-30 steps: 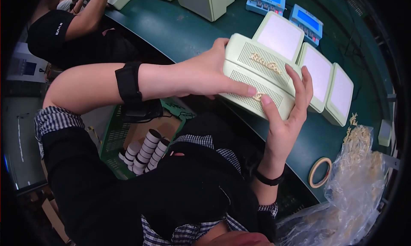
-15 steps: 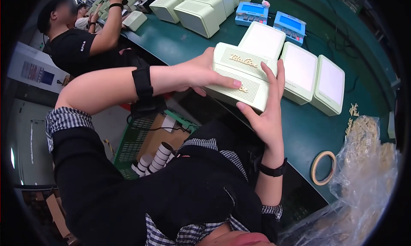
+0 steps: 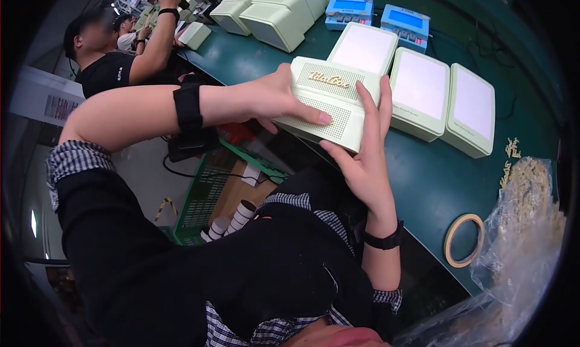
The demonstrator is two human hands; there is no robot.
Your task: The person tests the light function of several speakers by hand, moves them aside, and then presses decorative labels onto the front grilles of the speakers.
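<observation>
One pale green box [image 3: 330, 97] sits just above the middle of the frame, over the near edge of the desk [image 3: 423, 184], though I can't tell whether it is one body or two set together. From my end the shell looks stiff, fairly light and smooth enough to slip, so I'd trust the plain ends and edges for a hold. The tan lettering [image 3: 329, 79] on the upper panel [image 3: 320, 69] looks thin and breakable; I'd keep pressure off it. My left grip [image 3: 275, 97] is closed around the left end, its thumb laid on the lower panel [image 3: 342, 127], the other fingers mostly hidden. My right grip [image 3: 370, 168] is spread wide about the right end, thumb by the lower edge, two fingers reaching up; how firmly it bears, I can't tell. White-faced boxes [image 3: 420, 87] lie just beyond, toward the upper right.
</observation>
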